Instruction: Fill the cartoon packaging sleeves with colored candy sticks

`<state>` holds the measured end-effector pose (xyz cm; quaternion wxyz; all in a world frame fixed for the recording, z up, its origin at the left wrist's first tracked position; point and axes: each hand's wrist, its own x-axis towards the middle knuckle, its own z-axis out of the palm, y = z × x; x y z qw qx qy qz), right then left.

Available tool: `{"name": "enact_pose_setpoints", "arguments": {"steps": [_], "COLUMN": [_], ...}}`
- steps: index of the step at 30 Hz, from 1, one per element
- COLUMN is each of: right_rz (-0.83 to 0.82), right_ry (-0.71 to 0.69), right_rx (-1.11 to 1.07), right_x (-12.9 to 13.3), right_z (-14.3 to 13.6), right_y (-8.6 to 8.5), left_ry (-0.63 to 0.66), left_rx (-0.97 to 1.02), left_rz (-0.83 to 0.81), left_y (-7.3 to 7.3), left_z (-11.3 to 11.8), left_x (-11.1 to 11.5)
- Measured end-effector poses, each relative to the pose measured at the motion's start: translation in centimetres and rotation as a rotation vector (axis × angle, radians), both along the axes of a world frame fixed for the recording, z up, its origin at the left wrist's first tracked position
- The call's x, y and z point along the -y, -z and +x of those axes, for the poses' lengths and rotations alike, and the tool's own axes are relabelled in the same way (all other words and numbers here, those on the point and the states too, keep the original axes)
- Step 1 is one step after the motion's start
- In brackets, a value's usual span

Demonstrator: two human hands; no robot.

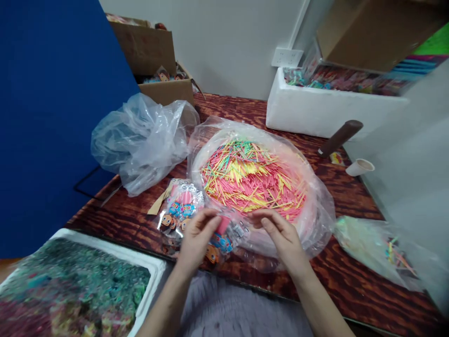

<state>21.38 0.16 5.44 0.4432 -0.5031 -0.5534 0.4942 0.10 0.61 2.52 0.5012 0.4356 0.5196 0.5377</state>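
Observation:
My left hand [197, 236] pinches the upper left edge of a small clear printed bag [221, 243] with pink sticks inside. At the bag's upper right side, the curled fingers of my right hand [280, 234] are closed at its see-through edge; the exact contact is hard to see. Behind the bag is a wide round container lined with clear plastic [321, 206], full of thin pink, yellow and green sticks [252, 180]. To the left of my left hand lie similar printed bags [180, 206], overlapping on the table.
A crumpled plastic bag [147, 140] and a cardboard box [171, 91] are at the back left. Bottom left is a white foam box [150, 276] of wrapped pieces. Another foam box [315, 110], a brown tube [340, 138], a paper cup [360, 167] and a clear bag [372, 252] are on the right.

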Motion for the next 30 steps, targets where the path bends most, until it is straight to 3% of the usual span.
{"name": "enact_pose_setpoints", "arguments": {"steps": [3, 6, 9, 11, 14, 19, 22, 30], "right_rz": [-0.053, -0.045, 0.012, 0.057, 0.134, 0.326, 0.377, 0.458], "right_ry": [0.116, 0.263, 0.397, 0.433, 0.381, 0.014, -0.139, -0.273], "right_rx": [-0.029, -0.034, 0.019, 0.119, 0.384, 0.993, 1.291, 1.491], "right_x": [-0.8, -1.8, -2.7, -3.1, -3.5, -4.6, -5.3, -5.9], "right_z": [2.1, 4.4, 6.8, 8.4, 10.1, 10.4, 9.6, 8.4], "right_y": [1.2, 3.3, 5.3, 6.2, 6.9, 7.2, 7.1, 7.3], "left_ry": [-0.227, -0.348, -0.303, -0.277, -0.296, -0.333, -0.292, -0.177], "left_rx": [-0.222, -0.589, -1.065, -1.213, -1.257, -1.201, -1.145, -1.021], "left_rz": [0.080, 0.133, 0.163, 0.170, 0.174, 0.243, 0.309, 0.349], "left_y": [-0.1, 1.8, 3.9, 4.4, 3.5, 0.7, 0.0, 0.8], "left_z": [-4.3, -7.0, -7.8, -7.7, -7.5, -6.5, -5.6, -4.3], "left_x": [-2.4, -5.7, -7.9, -8.4, -7.8, -6.0, -5.2, -4.6]}}
